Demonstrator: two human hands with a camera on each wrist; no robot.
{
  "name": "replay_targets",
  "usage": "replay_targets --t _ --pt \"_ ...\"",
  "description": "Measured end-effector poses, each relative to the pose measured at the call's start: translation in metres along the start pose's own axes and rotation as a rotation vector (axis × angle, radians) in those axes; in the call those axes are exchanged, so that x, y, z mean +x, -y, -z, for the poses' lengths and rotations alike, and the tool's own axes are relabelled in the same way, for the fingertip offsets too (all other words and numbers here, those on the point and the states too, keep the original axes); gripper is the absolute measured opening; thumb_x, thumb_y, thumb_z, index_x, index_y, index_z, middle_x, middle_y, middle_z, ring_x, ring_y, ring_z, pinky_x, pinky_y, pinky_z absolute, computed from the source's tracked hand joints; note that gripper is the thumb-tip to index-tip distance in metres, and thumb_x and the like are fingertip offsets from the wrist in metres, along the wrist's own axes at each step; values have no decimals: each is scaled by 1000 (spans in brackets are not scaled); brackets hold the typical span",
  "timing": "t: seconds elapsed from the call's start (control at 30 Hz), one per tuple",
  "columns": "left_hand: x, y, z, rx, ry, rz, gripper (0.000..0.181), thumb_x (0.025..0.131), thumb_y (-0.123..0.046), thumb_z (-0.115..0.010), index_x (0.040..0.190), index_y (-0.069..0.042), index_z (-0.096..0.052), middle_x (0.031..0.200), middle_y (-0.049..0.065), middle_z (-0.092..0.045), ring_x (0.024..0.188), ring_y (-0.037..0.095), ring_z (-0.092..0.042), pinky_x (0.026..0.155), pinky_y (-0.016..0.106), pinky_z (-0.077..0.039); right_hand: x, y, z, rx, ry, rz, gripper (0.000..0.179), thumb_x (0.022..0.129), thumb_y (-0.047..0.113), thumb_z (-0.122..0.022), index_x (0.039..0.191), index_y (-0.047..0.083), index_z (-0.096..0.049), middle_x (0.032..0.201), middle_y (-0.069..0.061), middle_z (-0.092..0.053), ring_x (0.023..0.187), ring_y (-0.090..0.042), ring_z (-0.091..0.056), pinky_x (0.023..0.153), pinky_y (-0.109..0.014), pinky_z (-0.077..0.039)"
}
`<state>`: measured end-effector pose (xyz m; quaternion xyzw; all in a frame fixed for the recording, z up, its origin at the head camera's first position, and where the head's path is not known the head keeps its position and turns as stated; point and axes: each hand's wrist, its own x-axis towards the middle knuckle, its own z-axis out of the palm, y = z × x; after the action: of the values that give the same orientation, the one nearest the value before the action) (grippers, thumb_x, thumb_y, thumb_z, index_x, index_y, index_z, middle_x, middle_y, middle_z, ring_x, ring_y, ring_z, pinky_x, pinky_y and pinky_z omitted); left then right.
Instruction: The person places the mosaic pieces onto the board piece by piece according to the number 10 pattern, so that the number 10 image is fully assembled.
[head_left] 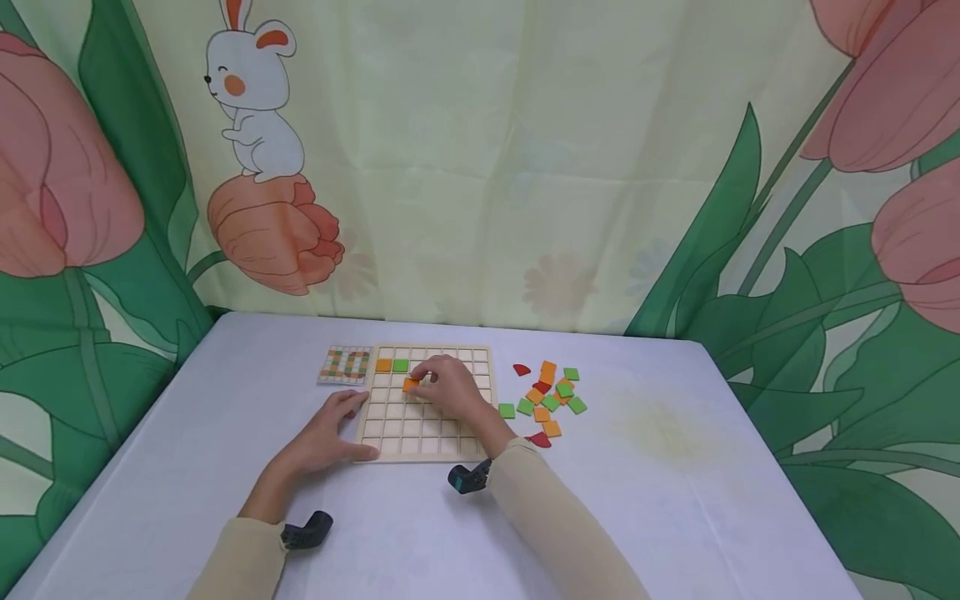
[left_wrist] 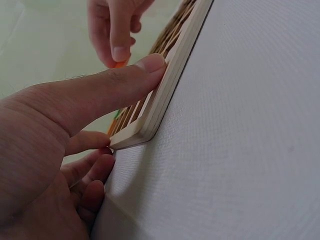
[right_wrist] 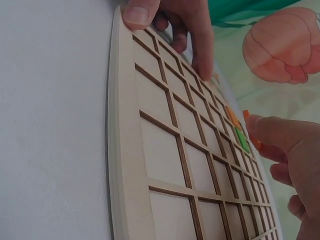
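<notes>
Floral curtain [head_left: 450, 208] behind, white-covered desk [head_left: 675, 508] below; on it we have the gridded wooden board [head_left: 386, 457], with a printed card [head_left: 345, 365] just beside its far left corner. Progress: early, we'd judge. Two are seated in the far row, an orange tile [head_left: 384, 365] in the corner cell and a green tile [head_left: 401, 365] next to it; the other cells we can see are bare, some hidden under the right hand [head_left: 450, 387]. That hand's grip pinches the held orange tile [head_left: 410, 384] between thumb and finger, over the board near the green one. Left hand [head_left: 326, 437] isn't clenched; it spans the board's near left corner. Left over, by our reading: the pinched tile isn't seated, and loose orange and green tiles [head_left: 542, 414] plus red pieces [head_left: 521, 369] lie unplaced right of the board. Only the head view gives us that pile; the right wrist view shows the held tile looking raised off the cells, the left wrist view the thumb on the board's rim.
</notes>
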<state>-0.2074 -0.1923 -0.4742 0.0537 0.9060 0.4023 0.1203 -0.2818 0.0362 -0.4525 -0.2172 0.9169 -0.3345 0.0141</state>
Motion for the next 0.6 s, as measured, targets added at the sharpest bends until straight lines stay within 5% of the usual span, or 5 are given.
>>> replay_targets --t 0.6 --pt "0 1 0 -4 -4 -9 105 67 -47 -85 151 -12 -33 150 15 -28 127 33 -42 103 57 -34 9 -3 -19 -20 -27 -23 13 84 30 -76 92 20 -77 96 10 -70 84 -7 -54 76 -25 -45"
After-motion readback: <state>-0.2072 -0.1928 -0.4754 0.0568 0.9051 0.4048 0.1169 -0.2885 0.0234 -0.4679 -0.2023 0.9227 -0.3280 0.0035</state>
